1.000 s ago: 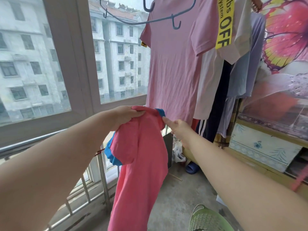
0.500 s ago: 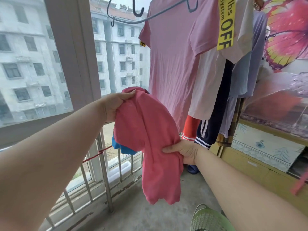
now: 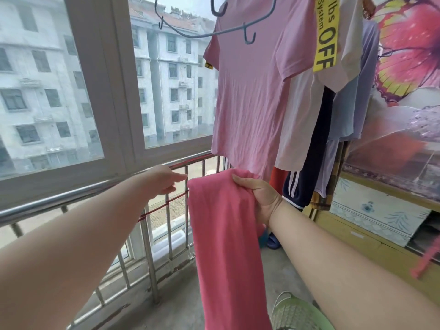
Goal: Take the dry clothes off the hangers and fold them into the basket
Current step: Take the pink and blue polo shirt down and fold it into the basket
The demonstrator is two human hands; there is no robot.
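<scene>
My right hand (image 3: 259, 196) grips the red cloth (image 3: 226, 246) at its folded top, fingers curled round it, just inside the rail (image 3: 59, 201). The cloth hangs straight down in a long strip. My left hand (image 3: 162, 179) holds nothing, fingers loose, before the rail's top bar. The green basket (image 3: 295, 313) sits on the floor inside the rail. A pink tee (image 3: 252, 96) and a blue hanger (image 3: 214, 32) hang above the rail
</scene>
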